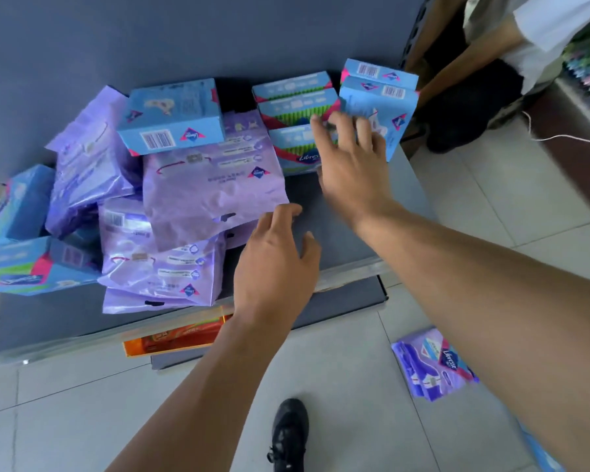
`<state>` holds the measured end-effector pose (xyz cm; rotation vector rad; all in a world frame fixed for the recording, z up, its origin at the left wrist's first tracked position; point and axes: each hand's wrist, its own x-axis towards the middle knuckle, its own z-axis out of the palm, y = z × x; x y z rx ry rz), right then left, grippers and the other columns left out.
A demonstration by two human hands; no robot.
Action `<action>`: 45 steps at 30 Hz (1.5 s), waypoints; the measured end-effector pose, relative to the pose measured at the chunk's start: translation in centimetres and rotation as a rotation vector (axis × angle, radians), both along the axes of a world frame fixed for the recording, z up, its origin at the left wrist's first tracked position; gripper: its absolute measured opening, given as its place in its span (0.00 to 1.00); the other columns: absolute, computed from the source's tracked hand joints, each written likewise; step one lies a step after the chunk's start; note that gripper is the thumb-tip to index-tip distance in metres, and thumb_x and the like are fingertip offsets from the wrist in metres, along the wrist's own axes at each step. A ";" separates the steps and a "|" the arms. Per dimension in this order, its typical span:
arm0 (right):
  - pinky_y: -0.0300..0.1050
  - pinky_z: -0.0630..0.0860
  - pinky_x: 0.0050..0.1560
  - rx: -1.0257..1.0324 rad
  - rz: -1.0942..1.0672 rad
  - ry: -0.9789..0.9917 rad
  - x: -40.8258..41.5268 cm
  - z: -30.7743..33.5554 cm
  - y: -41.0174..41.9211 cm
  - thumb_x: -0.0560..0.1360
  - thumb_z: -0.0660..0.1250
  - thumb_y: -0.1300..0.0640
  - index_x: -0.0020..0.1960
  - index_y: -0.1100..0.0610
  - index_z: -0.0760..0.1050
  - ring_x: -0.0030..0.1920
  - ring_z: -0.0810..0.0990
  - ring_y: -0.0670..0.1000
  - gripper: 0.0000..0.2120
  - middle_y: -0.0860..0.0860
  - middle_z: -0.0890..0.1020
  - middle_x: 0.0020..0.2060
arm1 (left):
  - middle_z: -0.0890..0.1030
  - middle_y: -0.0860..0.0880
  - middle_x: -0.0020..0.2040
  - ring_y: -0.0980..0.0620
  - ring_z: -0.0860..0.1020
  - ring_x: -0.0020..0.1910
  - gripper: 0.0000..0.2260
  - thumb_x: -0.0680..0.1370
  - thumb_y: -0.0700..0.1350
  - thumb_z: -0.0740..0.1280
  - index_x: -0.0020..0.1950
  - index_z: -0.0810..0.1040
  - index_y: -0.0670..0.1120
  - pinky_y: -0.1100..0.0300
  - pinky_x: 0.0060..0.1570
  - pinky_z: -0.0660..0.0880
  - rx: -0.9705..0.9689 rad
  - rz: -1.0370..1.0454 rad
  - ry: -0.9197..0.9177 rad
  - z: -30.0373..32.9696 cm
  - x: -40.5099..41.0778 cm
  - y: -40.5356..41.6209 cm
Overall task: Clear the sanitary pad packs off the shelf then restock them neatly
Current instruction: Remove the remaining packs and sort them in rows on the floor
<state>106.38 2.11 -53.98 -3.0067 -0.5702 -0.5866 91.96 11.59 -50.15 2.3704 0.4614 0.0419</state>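
Your right hand reaches over the shelf with fingers spread wide, fingertips at the front of the three green-striped blue boxes that stand in a row at the back right. It holds nothing; whether the fingertips actually touch the nearest box cannot be told, as the hand is blurred. Just to the right, two light blue boxes stand upright, barcodes up, set apart as a second row; this looks like the neat section taking shape.

Your left hand hovers open over the bare shelf surface, fingers loosely spread, fingertips close to the corner of the top purple pack, apparently ready to take it.

The remaining stock lies unsorted on the left: purple packs overlapping in a heap, a blue box resting on top, more blue boxes tipped at the far left. One purple pack lies on the floor tiles, well apart from the shelf. Restocking appears partly done.
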 end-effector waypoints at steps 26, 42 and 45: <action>0.53 0.80 0.50 1.820 -0.984 0.538 -33.3 1.3 -34.0 0.74 0.72 0.57 0.65 0.49 0.69 0.51 0.83 0.54 0.22 0.53 0.80 0.55 | 0.85 0.49 0.46 0.59 0.82 0.38 0.10 0.78 0.45 0.68 0.58 0.77 0.45 0.67 0.35 0.76 -0.638 -0.555 0.484 -3.0 -9.1 -29.5; 0.44 0.80 0.40 1.977 -1.581 0.271 -47.2 -19.7 -61.3 0.76 0.70 0.59 0.58 0.50 0.72 0.48 0.85 0.52 0.13 0.51 0.84 0.52 | 0.81 0.52 0.54 0.64 0.77 0.45 0.10 0.79 0.42 0.66 0.60 0.77 0.49 0.70 0.42 0.73 -0.316 -0.811 0.836 -22.3 -14.8 -59.3; 0.54 0.81 0.49 1.909 -1.656 0.308 -47.4 -26.8 -66.8 0.76 0.70 0.59 0.58 0.50 0.71 0.52 0.83 0.56 0.13 0.52 0.82 0.54 | 0.82 0.47 0.54 0.53 0.80 0.51 0.09 0.79 0.41 0.66 0.58 0.78 0.47 0.61 0.48 0.74 -0.192 -0.863 0.833 -29.1 -12.8 -64.5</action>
